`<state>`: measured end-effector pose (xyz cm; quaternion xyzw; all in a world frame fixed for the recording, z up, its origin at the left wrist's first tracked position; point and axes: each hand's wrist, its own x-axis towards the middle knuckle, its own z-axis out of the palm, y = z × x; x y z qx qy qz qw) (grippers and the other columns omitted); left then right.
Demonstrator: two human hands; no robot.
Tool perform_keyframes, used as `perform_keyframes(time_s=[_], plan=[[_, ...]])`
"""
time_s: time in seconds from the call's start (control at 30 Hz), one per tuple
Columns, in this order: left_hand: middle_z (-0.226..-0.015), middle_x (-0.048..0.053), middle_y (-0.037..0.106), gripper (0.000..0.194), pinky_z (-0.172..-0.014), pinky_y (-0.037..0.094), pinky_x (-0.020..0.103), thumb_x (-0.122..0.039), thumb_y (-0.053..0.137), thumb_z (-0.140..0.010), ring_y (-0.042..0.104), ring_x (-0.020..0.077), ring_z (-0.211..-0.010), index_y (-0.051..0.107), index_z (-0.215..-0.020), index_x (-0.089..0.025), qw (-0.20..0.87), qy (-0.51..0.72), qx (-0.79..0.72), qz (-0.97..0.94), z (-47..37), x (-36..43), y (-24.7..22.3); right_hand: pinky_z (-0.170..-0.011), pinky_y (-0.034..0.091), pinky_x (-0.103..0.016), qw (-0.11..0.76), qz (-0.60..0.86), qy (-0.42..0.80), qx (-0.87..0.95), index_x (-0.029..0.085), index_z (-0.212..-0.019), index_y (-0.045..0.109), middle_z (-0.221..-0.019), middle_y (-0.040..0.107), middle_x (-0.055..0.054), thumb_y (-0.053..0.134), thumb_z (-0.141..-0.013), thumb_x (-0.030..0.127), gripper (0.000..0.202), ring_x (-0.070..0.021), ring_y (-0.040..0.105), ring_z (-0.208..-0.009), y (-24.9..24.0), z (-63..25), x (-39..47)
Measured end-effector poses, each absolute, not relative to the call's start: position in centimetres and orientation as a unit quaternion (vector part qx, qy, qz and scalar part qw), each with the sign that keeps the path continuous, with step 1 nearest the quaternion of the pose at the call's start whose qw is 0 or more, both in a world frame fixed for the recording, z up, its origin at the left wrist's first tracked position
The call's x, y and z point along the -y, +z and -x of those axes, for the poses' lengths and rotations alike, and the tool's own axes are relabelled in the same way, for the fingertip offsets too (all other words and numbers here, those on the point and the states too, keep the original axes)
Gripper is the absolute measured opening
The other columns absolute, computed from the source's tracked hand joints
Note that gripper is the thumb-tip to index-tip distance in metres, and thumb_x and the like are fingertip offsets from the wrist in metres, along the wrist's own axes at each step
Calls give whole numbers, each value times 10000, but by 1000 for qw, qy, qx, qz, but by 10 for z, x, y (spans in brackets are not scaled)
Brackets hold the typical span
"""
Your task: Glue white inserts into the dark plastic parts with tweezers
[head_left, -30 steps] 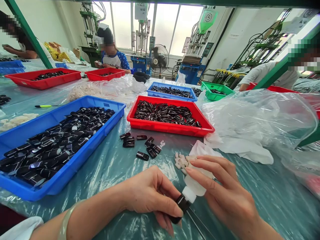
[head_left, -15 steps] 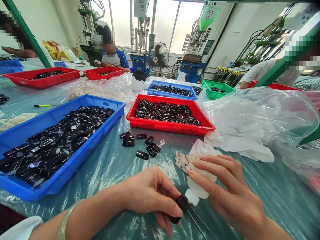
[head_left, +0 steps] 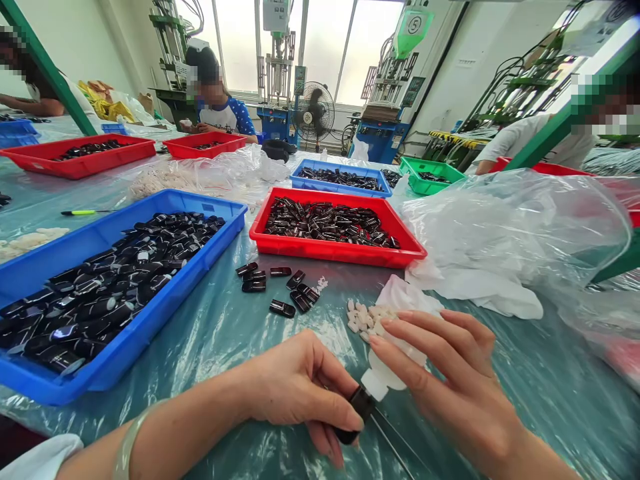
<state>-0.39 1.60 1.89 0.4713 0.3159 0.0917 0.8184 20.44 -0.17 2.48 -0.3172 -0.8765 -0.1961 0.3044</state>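
Left grip (head_left: 305, 390), lower middle of the frame, and it's clamped firmly: thumb across the top, fingers curled beneath, a glossy black piece (head_left: 363, 403) pinched between them! That piece lies right at the fingertips, its far end poking out past the thumb toward the upper right. Right there, at that protruding end, sits the squared tip of a translucent white piece (head_left: 374, 385).

Over comes the right grip (head_left: 450, 373), right of centre, fingers stretched out leftward and laid over the white piece; the thumb is hidden, so whether it's clasped there, I can't tell. The black piece sits to the left of those fingers and a touch lower, clear of their tips. Just below, a slim metal tool (head_left: 393, 447) slants to the bottom edge.

Up beyond the right fingertips, a cluster of small white bits (head_left: 361, 317) on the film-covered tabletop (head_left: 230, 320)! Centre frame, loose black pieces (head_left: 283, 308) lie before a loaded red tray (head_left: 330, 249), and a big blue tray (head_left: 155, 321) of black pieces fills the left.
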Motion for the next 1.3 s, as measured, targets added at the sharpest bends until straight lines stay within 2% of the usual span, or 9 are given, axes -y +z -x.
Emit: perform_keyframes(time_s=[0.47, 0.73, 0.97, 1.1, 1.2, 1.3], plan=[[-606, 11, 619, 98, -452, 459, 132, -193, 627, -625, 590, 74, -466, 648, -638, -98, 816, 92, -319, -472, 3, -15, 18, -890, 325, -448, 329, 352, -196, 854, 211, -1003, 620, -1029, 645, -68, 448, -892, 93, 236, -217, 534, -1028, 13, -201, 4], [-611, 14, 622, 115, -461, 460, 141, -211, 657, -623, 598, 83, -489, 679, -668, -107, 814, 101, -330, -467, 5, -16, 20, -896, 305, -447, 317, 344, -168, 868, 226, -991, 622, -1017, 655, -61, 383, -918, 103, 279, -207, 541, -1024, 21, -206, 5], [-586, 11, 616, 183, -506, 466, 166, -214, 699, -595, 598, 96, -527, 715, -748, -115, 801, 127, -342, -474, 3, -15, 18, -809, 399, -402, 327, 353, -114, 869, 212, -1024, 575, -997, 634, -65, 414, -803, -34, 367, -211, 549, -990, 25, -206, -6], [-621, 23, 638, 284, -534, 444, 185, -211, 743, -553, 542, 78, -521, 730, -826, -132, 781, 160, -345, -496, 4, -15, 13, -762, 468, -320, 354, 414, -56, 837, 212, -1091, 549, -1023, 607, -61, 493, -803, 55, 333, -189, 576, -949, 20, -214, -12], [-748, 53, 668, 272, -584, 435, 199, -192, 729, -574, 541, 100, -618, 734, -841, -141, 733, 191, -330, -563, 5, -16, 12, -714, 501, -266, 386, 469, 6, 794, 237, -1088, 562, -1021, 619, -34, 590, -783, 137, 323, -179, 602, -927, 13, -222, -15], [-803, 74, 673, 263, -652, 445, 219, -177, 706, -601, 567, 142, -727, 733, -859, -136, 707, 206, -316, -598, 5, -16, 15, -721, 512, -270, 404, 477, 36, 779, 248, -1064, 582, -1010, 631, -24, 631, -765, 173, 312, -191, 609, -935, 10, -225, -16]])
